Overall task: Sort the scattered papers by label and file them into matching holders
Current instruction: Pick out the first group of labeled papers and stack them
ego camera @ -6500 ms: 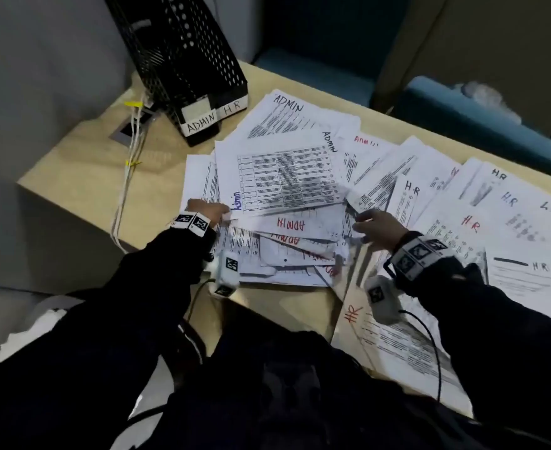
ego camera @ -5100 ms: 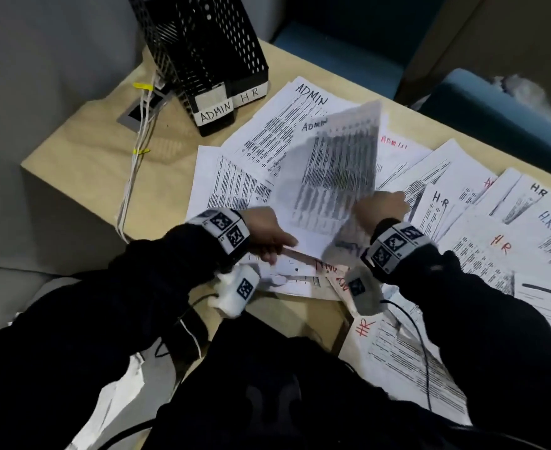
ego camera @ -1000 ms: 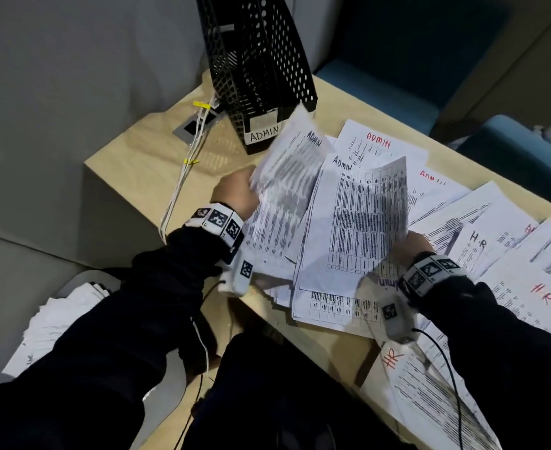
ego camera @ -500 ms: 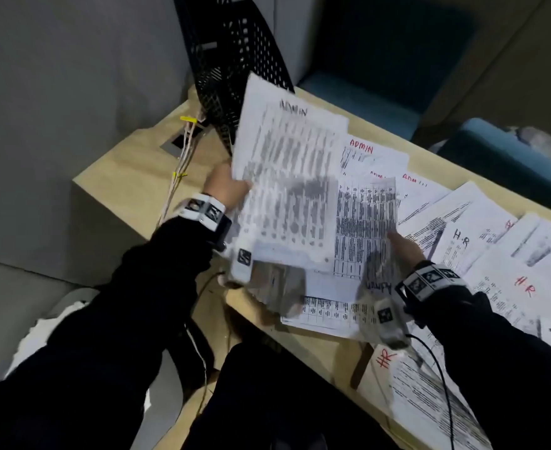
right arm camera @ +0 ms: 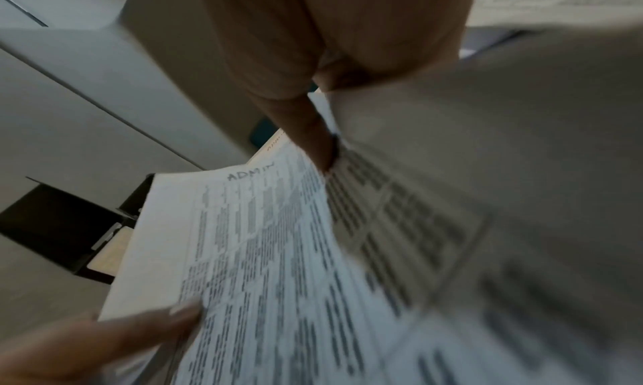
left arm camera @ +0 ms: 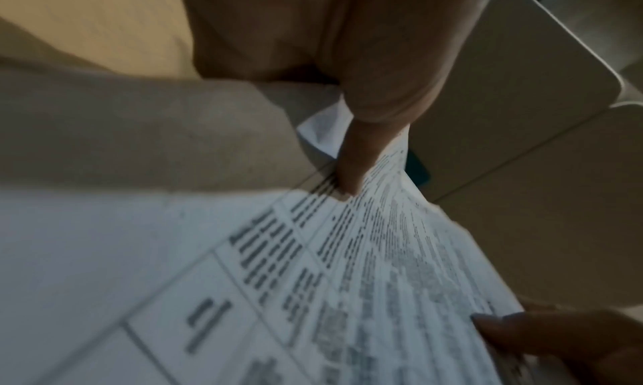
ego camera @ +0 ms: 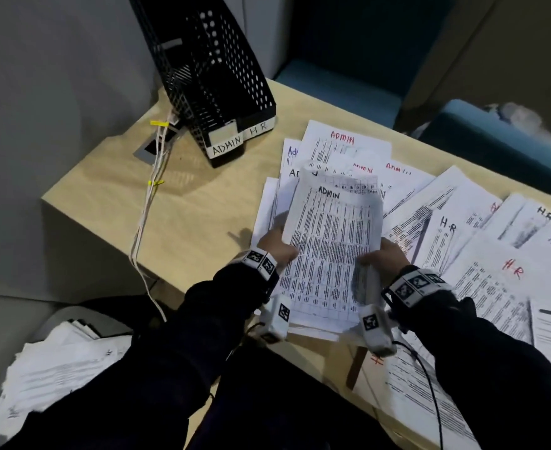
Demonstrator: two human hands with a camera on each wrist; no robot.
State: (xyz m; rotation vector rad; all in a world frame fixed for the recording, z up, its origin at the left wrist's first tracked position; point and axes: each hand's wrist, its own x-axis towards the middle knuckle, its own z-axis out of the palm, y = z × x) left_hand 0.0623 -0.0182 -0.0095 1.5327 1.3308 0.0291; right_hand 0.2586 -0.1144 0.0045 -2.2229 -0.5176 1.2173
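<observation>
Both hands hold one stack of ADMIN sheets above the near edge of the desk. Left hand grips the stack's left side, thumb on the top page, other fingers hidden underneath. Right hand grips the right side the same way, thumb on top. Top sheet carries a black handwritten "ADMIN" label and a printed table; the stack is bowed a little and its lower edge hangs past the desk's near edge.

Left wrist view: left thumb pressed on the printed page, right-hand fingertips at the opposite side. Right wrist view: right thumb on the paper, ADMIN label readable, left-hand fingertips at the other side. Both blurred.

More ADMIN papers lie flat on the desk just beyond the held stack, red, blue and black labels, overlapping. HR papers spread across the right part of the desk, reaching the near edge.

Black mesh holders stand at the far left corner of the desk, side by side, touching; white tags read ADMIN on the left one and HR on the right one. White cables run down from that corner over the left edge. Another paper pile sits low off the desk, bottom left. Teal chairs behind the far edge.
</observation>
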